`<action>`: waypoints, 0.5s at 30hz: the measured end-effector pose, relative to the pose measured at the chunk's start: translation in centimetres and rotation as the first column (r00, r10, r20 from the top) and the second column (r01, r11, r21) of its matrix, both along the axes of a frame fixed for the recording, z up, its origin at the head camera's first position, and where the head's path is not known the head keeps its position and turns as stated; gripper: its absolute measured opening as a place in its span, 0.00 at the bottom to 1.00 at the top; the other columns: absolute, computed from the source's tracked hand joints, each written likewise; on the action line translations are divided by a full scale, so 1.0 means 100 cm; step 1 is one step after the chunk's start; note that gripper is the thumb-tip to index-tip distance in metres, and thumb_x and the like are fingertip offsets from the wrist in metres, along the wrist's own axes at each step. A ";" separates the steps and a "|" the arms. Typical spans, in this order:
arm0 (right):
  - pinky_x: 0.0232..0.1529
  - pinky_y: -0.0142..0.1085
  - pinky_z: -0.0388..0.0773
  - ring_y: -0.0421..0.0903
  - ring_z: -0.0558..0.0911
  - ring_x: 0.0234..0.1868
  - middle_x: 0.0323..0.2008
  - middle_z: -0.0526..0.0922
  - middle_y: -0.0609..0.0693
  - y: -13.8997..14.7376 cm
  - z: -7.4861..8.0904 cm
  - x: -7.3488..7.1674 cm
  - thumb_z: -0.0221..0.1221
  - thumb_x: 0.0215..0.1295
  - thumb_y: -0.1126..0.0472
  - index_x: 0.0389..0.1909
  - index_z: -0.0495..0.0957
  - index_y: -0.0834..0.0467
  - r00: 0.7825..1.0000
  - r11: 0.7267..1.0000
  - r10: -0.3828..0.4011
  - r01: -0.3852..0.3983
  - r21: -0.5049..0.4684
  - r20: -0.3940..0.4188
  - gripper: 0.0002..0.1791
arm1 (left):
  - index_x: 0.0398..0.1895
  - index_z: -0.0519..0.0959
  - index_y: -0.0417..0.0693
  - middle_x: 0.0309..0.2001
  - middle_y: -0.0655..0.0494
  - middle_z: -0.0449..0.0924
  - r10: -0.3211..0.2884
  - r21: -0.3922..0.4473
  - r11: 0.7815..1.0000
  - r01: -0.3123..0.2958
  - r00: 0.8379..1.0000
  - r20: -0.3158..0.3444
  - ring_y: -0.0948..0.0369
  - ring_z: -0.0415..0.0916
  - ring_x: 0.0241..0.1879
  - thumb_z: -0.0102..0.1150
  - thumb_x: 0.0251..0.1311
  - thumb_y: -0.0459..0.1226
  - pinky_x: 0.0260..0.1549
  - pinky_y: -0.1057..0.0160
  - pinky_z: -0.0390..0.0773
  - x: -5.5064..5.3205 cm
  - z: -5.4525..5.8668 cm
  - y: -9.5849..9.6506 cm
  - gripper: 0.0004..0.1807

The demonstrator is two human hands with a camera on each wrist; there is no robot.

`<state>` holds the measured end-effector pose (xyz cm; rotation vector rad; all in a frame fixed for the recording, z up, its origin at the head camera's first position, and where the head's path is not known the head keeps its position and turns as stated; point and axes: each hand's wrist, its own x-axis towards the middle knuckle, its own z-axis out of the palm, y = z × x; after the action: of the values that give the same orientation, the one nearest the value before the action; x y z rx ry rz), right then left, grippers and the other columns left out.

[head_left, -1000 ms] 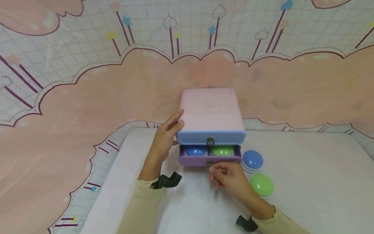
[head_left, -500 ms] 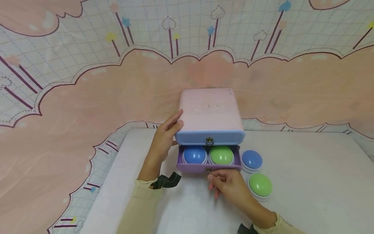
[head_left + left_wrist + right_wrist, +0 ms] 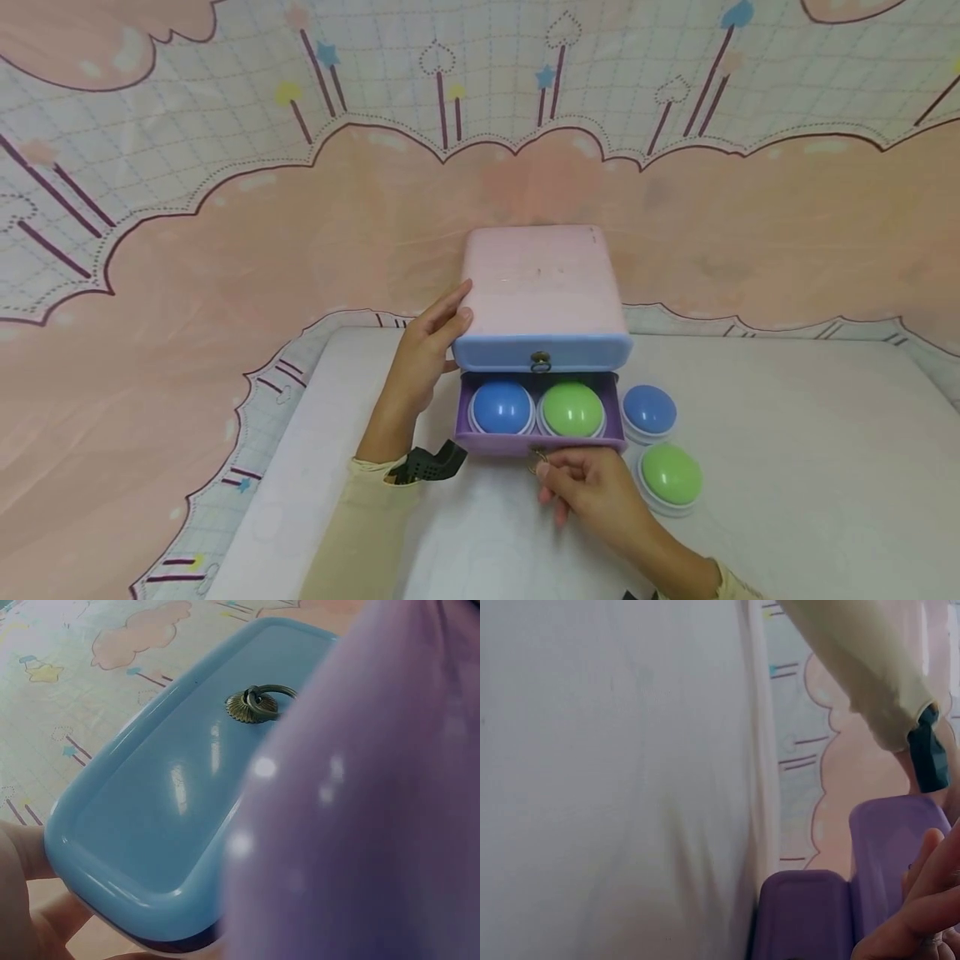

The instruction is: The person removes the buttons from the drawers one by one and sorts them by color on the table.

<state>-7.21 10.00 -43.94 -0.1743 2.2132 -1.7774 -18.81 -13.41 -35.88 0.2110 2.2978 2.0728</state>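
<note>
A small chest of drawers with a pink top (image 3: 543, 275) and a blue upper drawer front (image 3: 487, 354) stands in the middle of the head view. Beneath that front, the purple drawer (image 3: 495, 444) is pulled out, holding a blue-topped round container (image 3: 502, 407) on the left and a green-topped one (image 3: 572, 409) on the right. My right hand (image 3: 600, 496) pinches the drawer's ring pull (image 3: 537, 460) between thumb and fingers. My left hand (image 3: 423, 354) rests against the chest's left side with extended fingers. The left wrist view shows the blue drawer's brass ring pull (image 3: 255, 705) up close.
On the white table (image 3: 787, 467), right of the chest, sit another blue-topped round container (image 3: 649, 409) and another green-topped one (image 3: 671, 473), close to my right hand. A patterned cloth (image 3: 390, 225) hangs behind the chest. Another purple front (image 3: 802, 915) shows beside the drawer.
My right hand has drawn the purple drawer further out toward me, and the two containers inside have come into fuller view. My left hand stays at the chest's side.
</note>
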 end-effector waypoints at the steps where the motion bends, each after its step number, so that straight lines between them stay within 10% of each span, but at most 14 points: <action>1: 0.19 0.28 0.70 0.46 0.83 0.18 0.25 0.86 0.53 0.000 0.000 0.001 0.63 0.72 0.55 0.37 0.84 0.66 1.000 1.000 0.001 -0.001 0.001 0.001 0.16 | 0.74 0.69 0.71 0.79 0.66 0.58 0.002 -0.003 1.000 -0.002 1.000 0.000 0.47 0.65 0.74 0.55 0.73 0.50 0.53 0.29 0.76 0.000 0.000 0.000 0.27; 15: 0.18 0.27 0.67 0.45 0.82 0.17 0.25 0.86 0.52 0.000 0.000 0.007 0.63 0.71 0.55 0.38 0.84 0.67 1.000 1.000 0.021 -0.020 -0.018 0.022 0.16 | 0.74 0.69 0.73 0.80 0.65 0.57 0.012 -0.035 0.999 -0.012 1.000 -0.010 0.46 0.65 0.75 0.55 0.74 0.50 0.53 0.30 0.76 0.000 -0.001 -0.001 0.26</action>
<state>-6.55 9.96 -43.96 -0.1796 2.1732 -1.7800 -18.80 -13.51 -35.95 0.2064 2.3444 2.0401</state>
